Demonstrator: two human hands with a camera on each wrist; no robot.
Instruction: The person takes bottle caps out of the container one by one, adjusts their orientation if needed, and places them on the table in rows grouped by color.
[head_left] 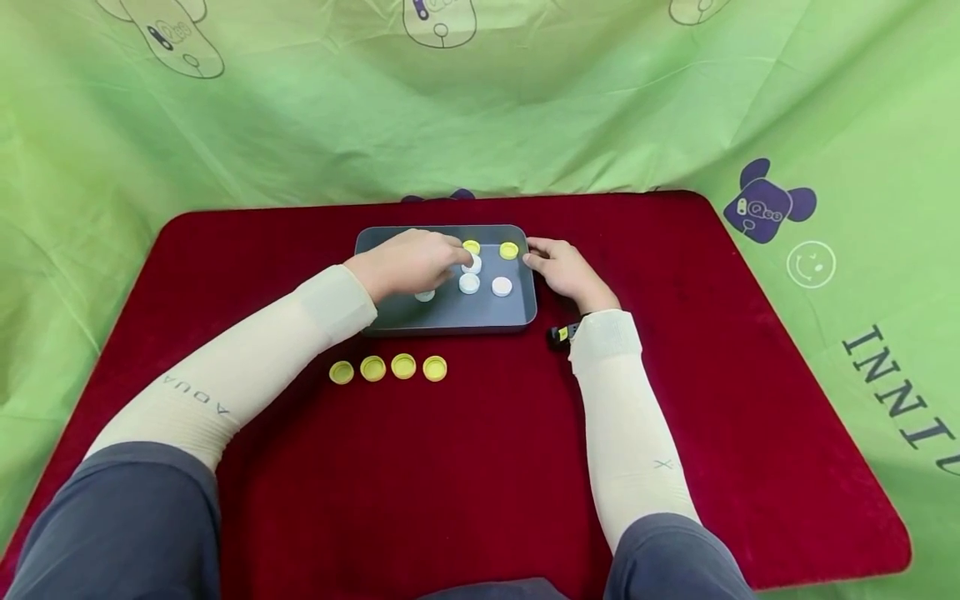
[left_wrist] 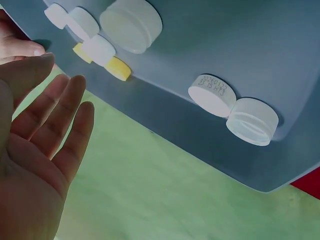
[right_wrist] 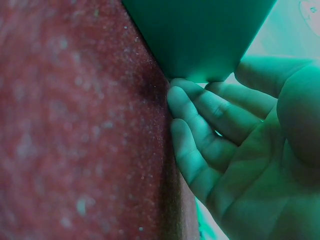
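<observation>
A grey rectangular tray lies on the table, with white bottle caps and two yellow caps inside. My left hand reaches over the tray, its fingertips beside a white cap near the back. In the left wrist view that hand's fingers are spread and relaxed, with no cap visible between them. My right hand holds the tray's right end, thumb at the rim. The right wrist view shows its fingers against the tray's outer side. The left forearm hides part of the tray.
In front of the tray, several yellow caps lie in a row on the red cloth. A black strap device is at my right wrist. A green printed curtain hangs behind the table.
</observation>
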